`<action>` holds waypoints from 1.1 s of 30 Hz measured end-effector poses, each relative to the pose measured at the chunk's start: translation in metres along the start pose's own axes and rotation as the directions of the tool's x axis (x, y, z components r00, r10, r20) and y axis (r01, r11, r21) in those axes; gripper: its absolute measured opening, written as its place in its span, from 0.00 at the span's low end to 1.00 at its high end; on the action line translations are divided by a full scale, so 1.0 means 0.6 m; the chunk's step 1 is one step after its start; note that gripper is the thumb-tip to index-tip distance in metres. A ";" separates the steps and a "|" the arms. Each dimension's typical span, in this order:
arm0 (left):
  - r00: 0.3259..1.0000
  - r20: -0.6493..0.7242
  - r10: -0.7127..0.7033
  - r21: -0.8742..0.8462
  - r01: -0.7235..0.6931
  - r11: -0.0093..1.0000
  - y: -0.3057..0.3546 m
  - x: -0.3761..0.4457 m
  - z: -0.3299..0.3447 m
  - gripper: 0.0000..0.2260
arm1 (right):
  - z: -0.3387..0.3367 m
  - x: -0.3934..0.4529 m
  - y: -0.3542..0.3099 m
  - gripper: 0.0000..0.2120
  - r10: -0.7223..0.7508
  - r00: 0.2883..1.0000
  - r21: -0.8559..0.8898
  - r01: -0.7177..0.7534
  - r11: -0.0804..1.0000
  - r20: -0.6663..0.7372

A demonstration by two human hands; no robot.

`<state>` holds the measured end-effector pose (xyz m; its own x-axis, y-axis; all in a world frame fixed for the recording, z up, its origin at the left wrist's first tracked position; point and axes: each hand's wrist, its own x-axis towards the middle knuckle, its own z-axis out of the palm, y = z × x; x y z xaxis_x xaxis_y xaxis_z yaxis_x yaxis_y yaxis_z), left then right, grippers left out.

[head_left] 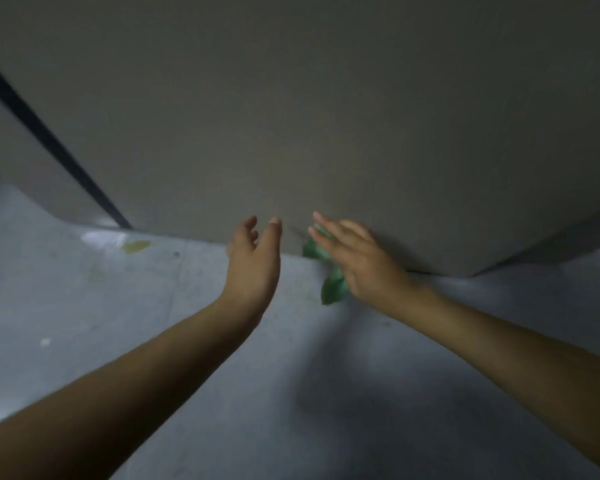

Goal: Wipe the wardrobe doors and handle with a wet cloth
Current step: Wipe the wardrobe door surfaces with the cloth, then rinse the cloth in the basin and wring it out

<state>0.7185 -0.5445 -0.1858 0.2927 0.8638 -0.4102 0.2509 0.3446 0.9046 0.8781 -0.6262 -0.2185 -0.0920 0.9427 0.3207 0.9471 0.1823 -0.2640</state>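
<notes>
Cloth (331,282) green, soft, limp: pinned under right hand (357,261) against door (326,116) near bottom edge, 6 o'clock of panel. Right fingers straight, palm pressing flat, no curl round cloth. Tail of cloth hangs from under palm toward 7 o'clock. Left hand (253,261) just beside at 9 o'clock, fingers loosely spread, empty, apparently off door. Likely light, damp, bunches easily; spread flat under palm for best hold. Handle not in view. Floor (118,323) pale, stained.
</notes>
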 end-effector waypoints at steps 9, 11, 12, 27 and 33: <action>0.978 -0.022 -0.207 -0.092 0.205 0.975 0.120 -0.053 -0.227 0.14 | -0.055 0.178 -0.201 0.20 0.235 0.942 0.318 -0.305 0.898 0.242; 0.963 -0.027 -0.268 -0.130 0.262 0.956 0.160 -0.102 -0.284 0.15 | -0.106 0.223 -0.272 0.20 0.241 0.914 0.383 -0.362 0.850 0.328; 0.960 -0.015 -0.278 -0.155 0.273 0.949 0.177 -0.125 -0.301 0.14 | -0.127 0.236 -0.302 0.20 0.231 0.911 0.401 -0.364 0.841 0.342; 0.879 -0.288 -0.380 -0.574 0.159 0.803 0.470 -0.313 -0.725 0.08 | -0.297 0.575 -0.764 0.19 -0.011 0.844 0.509 -0.313 0.802 0.536; 0.839 -0.367 -0.402 -0.639 0.086 0.764 0.522 -0.225 -0.853 0.06 | -0.247 0.727 -0.827 0.20 -0.072 0.845 0.543 -0.272 0.795 0.530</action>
<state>0.2854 -0.3649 0.2123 -0.1935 0.7214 -0.6650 -0.3726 0.5730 0.7300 0.4139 -0.3470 0.1871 -0.3091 0.9315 -0.1918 0.6108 0.0399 -0.7908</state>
